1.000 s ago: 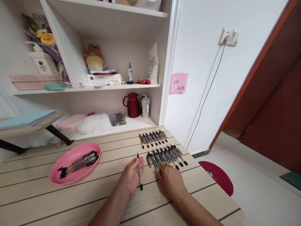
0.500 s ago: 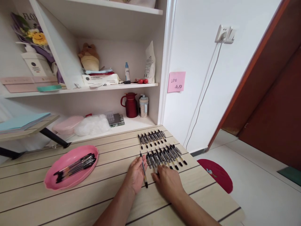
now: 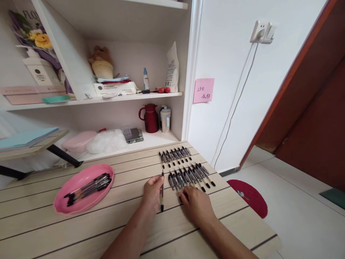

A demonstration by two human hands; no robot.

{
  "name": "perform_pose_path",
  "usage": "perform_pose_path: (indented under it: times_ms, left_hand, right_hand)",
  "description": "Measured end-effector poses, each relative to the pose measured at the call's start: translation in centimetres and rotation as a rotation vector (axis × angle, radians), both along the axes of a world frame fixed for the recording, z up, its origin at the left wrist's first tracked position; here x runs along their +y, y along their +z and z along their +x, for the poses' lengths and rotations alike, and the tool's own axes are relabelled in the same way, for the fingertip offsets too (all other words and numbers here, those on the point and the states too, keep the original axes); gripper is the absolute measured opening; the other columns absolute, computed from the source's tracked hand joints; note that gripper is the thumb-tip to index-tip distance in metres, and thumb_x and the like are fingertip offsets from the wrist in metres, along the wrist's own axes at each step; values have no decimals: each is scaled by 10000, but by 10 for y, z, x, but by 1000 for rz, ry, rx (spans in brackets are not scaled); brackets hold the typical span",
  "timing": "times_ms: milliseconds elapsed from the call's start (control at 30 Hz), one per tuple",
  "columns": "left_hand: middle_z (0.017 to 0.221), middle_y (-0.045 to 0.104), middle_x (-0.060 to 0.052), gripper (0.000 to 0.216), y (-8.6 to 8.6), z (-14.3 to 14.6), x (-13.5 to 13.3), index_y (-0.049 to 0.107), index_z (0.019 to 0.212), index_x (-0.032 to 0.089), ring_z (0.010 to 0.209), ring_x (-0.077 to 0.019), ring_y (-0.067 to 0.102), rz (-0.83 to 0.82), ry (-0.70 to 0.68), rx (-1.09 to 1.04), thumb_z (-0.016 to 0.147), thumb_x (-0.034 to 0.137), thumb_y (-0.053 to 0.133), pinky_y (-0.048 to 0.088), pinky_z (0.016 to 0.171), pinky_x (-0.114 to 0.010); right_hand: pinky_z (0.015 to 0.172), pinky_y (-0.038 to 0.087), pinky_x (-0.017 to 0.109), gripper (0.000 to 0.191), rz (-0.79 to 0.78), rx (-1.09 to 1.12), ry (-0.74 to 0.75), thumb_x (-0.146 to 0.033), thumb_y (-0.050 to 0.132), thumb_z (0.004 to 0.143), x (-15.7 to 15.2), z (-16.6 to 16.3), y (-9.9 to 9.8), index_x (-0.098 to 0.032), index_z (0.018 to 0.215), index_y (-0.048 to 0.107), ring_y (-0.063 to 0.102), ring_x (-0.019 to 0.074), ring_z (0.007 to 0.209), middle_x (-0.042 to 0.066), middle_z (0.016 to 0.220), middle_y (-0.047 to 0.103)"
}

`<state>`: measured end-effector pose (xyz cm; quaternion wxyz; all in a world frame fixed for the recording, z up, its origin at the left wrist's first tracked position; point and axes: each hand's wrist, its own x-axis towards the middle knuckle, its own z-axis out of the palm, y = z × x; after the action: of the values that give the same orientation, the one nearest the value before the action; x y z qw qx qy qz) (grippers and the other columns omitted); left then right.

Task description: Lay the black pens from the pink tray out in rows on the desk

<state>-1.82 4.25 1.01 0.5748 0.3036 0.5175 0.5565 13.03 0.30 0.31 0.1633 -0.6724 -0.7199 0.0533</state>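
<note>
Between the thumb and fingers of my left hand [image 3: 153,190] is a black-and-clear pen [image 3: 162,196], its dark end toward me, left of the nearer row. My right hand [image 3: 196,205] curls down over the lower ends of the nearer pens [image 3: 185,178], touching them; its fingertips are hidden, so what they grip cannot be seen. Several similar pens lie side by side in that slanted row. Behind it is a second row of pens [image 3: 175,156]. To the left, a pink scalloped dish [image 3: 60,199] contains a bundle of more pens [image 3: 90,189].
A white shelf unit [image 3: 129,99] backs the wooden table [image 3: 115,230], holding a red jug [image 3: 151,118], a pale cup [image 3: 165,120] and a plastic bag [image 3: 106,142]. A small stand [image 3: 35,144] is at left. Beyond the right edge shows a red round seat [image 3: 249,198].
My left hand has shifted slightly left and the pen in it now stands straighter. My right hand has moved slightly right along the nearer row. The view has shifted a little.
</note>
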Motion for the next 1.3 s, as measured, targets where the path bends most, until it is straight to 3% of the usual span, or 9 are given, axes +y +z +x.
perform_pose_path:
  times_ms: [233,533,933,1300]
  left_hand:
    - [349,463,51,148,-5,-1,25,537,521,163,323,-75,416,-30,-57,366,599,242,635,303,382,-182]
    - [299,451,36,165,-15,4,46,507,494,177,277,-94,406,-83,-166,637,600,239,617,269,342,-194]
    - [442,567,11,102,-10,8,44,559,697,147,413,-125,573,-129,-257,765,683,239,518,412,411,-195]
    - [492,607,-25,168,-10,7,43,590,795,124,427,-140,585,-87,-264,852,669,179,493,408,396,-200]
  right_hand:
    - [506,212,247,268,27,38,-29,-304,371,838,2,7,-1,-197,655,535,547,130,634,15,691,619]
    - [513,208,247,269,46,52,-28,-297,374,831,3,11,-1,-187,636,523,548,129,637,16,673,612]
    - [510,200,253,276,49,57,-16,-316,376,835,3,13,-2,-186,646,531,545,127,632,19,676,614]
    - [512,211,247,265,41,76,-4,-301,393,829,3,12,-3,-184,646,545,534,125,628,25,669,609]
